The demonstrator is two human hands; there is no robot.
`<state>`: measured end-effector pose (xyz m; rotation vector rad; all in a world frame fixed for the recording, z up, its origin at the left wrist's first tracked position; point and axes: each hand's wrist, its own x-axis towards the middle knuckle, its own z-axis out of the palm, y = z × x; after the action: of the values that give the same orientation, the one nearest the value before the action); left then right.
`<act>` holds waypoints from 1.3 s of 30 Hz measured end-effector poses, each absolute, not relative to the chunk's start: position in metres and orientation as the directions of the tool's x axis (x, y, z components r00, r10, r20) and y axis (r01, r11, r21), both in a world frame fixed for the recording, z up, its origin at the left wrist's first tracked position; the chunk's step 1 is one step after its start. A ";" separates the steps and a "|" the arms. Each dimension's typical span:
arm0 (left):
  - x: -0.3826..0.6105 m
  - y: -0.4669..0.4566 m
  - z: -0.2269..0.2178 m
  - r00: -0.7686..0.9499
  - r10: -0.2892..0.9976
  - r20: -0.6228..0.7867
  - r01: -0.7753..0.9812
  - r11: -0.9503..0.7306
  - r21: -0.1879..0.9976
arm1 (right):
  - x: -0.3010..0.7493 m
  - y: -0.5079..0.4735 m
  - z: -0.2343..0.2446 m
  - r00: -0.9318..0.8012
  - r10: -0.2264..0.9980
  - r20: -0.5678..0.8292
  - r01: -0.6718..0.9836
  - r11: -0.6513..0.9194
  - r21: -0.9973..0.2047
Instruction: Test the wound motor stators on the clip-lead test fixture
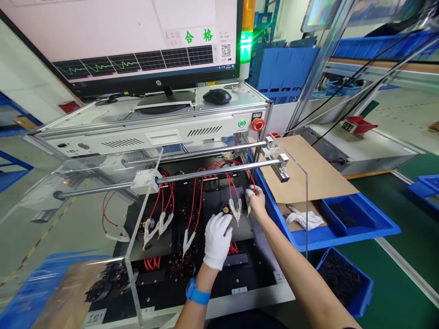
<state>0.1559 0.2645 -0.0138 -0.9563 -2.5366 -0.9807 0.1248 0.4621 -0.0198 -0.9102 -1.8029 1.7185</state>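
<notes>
My left hand (217,241), in a white glove with a blue wristband (198,292), is over a black plate on the test fixture. Its fingers are bent together beside a small round motor part with a copper-coloured centre (226,209); what they grip, if anything, is hidden. Just right of it, a white alligator clip (235,211) on red wires hangs at the motor part. My right hand (257,202), with white fingertip covers, pinches another white alligator clip (249,209) at the plate's right edge. More white clips (188,240) lie to the left, near several motor parts (176,261).
A metal rail (219,171) and clear acrylic panels (307,210) surround the fixture. Behind stand a monitor (137,41), a mouse (217,96) and a red stop button (258,124). At right are a blue tray (377,228) with a white glove (307,219) and a blue bin (365,297).
</notes>
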 end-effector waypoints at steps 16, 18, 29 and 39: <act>0.132 0.206 -0.021 -0.995 0.045 0.086 0.087 0.802 0.591 | 0.145 0.401 0.016 -0.811 -0.486 0.325 -0.568 0.786 -0.243; 0.131 0.209 -0.012 -0.996 0.089 0.024 0.069 0.549 0.833 | 0.146 0.402 0.014 -0.824 -0.449 0.346 -0.549 0.784 -0.291; 0.107 0.250 -0.006 -0.955 -0.150 -0.257 -0.168 -0.442 0.881 | 0.150 0.402 0.018 -0.847 -0.409 0.338 -0.508 0.810 -0.293; 0.108 0.253 -0.008 -0.962 -0.073 -0.264 -0.184 -0.543 0.819 | 0.150 0.401 0.018 -0.856 -0.374 0.357 -0.488 0.814 -0.317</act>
<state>0.1084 0.2533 -0.0077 0.4313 -1.5295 -2.7840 0.1498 0.4006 0.0183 0.6609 -2.7207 0.5840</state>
